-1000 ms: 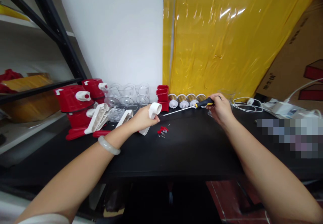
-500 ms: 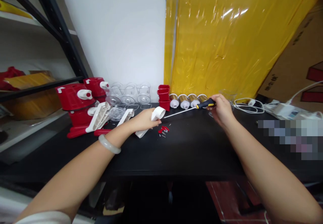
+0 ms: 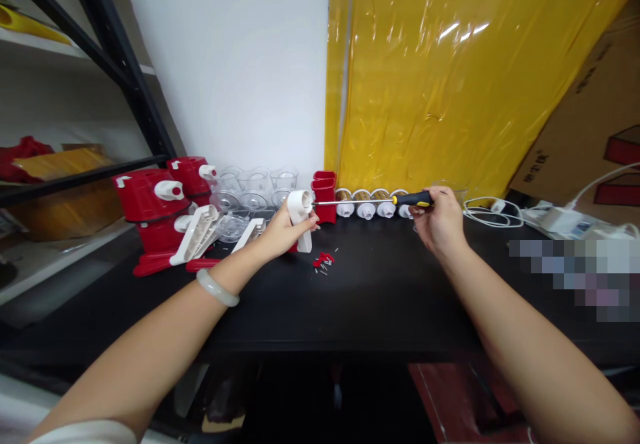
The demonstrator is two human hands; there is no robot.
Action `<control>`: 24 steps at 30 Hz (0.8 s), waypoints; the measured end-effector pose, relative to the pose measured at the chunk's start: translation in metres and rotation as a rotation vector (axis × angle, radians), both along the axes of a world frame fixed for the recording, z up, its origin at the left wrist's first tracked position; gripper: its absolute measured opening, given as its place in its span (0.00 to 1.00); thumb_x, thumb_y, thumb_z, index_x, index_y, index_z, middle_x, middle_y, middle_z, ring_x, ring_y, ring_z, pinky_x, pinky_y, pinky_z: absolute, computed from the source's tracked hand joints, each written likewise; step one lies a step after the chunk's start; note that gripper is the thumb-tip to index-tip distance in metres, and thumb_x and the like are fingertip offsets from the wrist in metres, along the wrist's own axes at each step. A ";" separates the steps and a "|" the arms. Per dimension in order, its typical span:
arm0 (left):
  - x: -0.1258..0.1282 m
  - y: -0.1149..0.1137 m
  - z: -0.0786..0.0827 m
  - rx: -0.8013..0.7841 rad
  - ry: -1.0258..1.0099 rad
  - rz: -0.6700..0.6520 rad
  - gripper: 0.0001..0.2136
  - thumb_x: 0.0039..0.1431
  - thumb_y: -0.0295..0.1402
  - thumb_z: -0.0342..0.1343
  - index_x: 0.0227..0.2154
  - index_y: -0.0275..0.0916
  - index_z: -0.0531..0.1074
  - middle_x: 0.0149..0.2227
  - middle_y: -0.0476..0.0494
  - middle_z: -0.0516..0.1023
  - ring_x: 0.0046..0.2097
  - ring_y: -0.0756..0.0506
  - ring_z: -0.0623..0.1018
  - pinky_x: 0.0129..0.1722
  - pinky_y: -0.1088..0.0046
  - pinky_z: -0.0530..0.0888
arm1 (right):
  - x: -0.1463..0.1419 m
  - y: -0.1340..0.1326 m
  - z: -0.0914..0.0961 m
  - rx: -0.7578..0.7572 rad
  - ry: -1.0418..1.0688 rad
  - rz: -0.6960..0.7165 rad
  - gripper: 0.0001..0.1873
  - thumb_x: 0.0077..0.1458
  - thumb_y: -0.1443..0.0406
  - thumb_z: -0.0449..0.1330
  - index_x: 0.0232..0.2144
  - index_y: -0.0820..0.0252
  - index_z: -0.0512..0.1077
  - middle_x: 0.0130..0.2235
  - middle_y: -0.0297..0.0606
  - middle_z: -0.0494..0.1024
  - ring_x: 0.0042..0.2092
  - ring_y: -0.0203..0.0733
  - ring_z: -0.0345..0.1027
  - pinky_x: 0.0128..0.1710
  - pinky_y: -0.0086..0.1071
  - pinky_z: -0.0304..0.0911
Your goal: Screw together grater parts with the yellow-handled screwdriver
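Note:
A white plastic part (image 3: 299,203) with a round, hollow end is gripped by my left hand (image 3: 285,234), its longer arm pointing down past my fingers. My right hand (image 3: 443,221) is closed on the black-and-yellow handle of a screwdriver (image 3: 413,199). The long shaft lies nearly level, and its tip is at the right side of the white part's round end. Whether the tip sits on a screw is too small to tell. Below my left hand, small red pieces (image 3: 325,258) and several screws (image 3: 324,268) lie on the black table (image 3: 370,304).
Red machine bodies (image 3: 155,197) and white handle-like parts (image 3: 197,234) stand at the left. Clear plastic cups (image 3: 254,181), red hoppers (image 3: 325,197) and grated drums (image 3: 365,207) line the back. A white cable (image 3: 493,214) and power strip (image 3: 560,217) lie at the right.
My left hand has turned the white part more upright, its round end shifting left and up. The screwdriver has swung from slanting to nearly level, its tip now at the part.

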State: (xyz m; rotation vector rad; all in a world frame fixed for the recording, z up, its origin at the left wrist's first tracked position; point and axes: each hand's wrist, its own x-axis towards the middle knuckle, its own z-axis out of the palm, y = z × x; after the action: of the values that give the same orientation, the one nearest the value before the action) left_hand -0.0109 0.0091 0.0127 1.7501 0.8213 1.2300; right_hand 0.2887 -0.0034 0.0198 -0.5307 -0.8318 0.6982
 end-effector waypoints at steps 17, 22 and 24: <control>-0.001 -0.001 -0.002 0.021 -0.009 -0.023 0.21 0.51 0.42 0.64 0.40 0.38 0.63 0.36 0.49 0.72 0.35 0.48 0.77 0.40 0.66 0.76 | -0.005 -0.002 -0.002 0.018 -0.073 -0.030 0.14 0.44 0.58 0.67 0.27 0.55 0.65 0.29 0.29 0.67 0.27 0.30 0.62 0.23 0.24 0.59; -0.003 0.000 -0.003 0.059 0.029 -0.012 0.19 0.53 0.42 0.63 0.41 0.38 0.62 0.36 0.48 0.72 0.36 0.48 0.77 0.40 0.67 0.75 | -0.003 -0.003 -0.002 0.038 -0.081 -0.031 0.14 0.44 0.58 0.68 0.27 0.55 0.67 0.29 0.28 0.68 0.28 0.30 0.63 0.24 0.24 0.61; -0.005 0.002 -0.005 0.095 0.067 0.008 0.19 0.54 0.41 0.62 0.42 0.38 0.61 0.36 0.48 0.72 0.36 0.47 0.77 0.40 0.66 0.75 | 0.000 -0.004 -0.001 0.058 -0.106 -0.024 0.14 0.43 0.59 0.70 0.27 0.55 0.68 0.30 0.29 0.69 0.29 0.31 0.65 0.26 0.24 0.63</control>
State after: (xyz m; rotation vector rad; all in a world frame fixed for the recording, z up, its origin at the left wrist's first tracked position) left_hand -0.0158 0.0116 0.0081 1.8747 0.8208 1.2398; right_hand 0.2884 -0.0079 0.0183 -0.5274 -0.9405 0.6263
